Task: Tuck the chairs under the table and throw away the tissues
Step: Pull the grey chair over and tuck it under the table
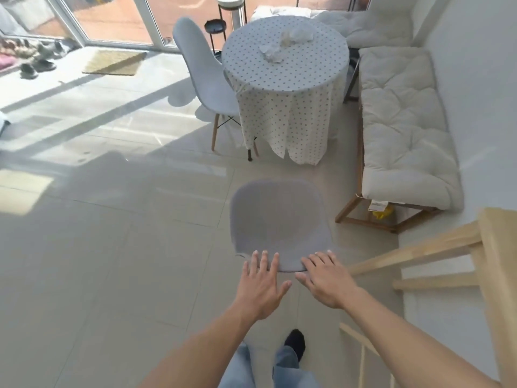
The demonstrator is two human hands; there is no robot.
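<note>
While both hands' fingers lie spread flat on its backrest, grey shell chair (277, 219), crumpled tissues (282, 42) on dotted table (285, 74)

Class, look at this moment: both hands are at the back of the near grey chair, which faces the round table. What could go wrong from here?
1. Both hands, left hand and right hand, lie flat and open on the near chair, with no grip, so it may veer.
2. The tablecloth hangs low; a chair pushed into it could drag it and spill the tissues.
3. The bench stands close on the right.
</note>
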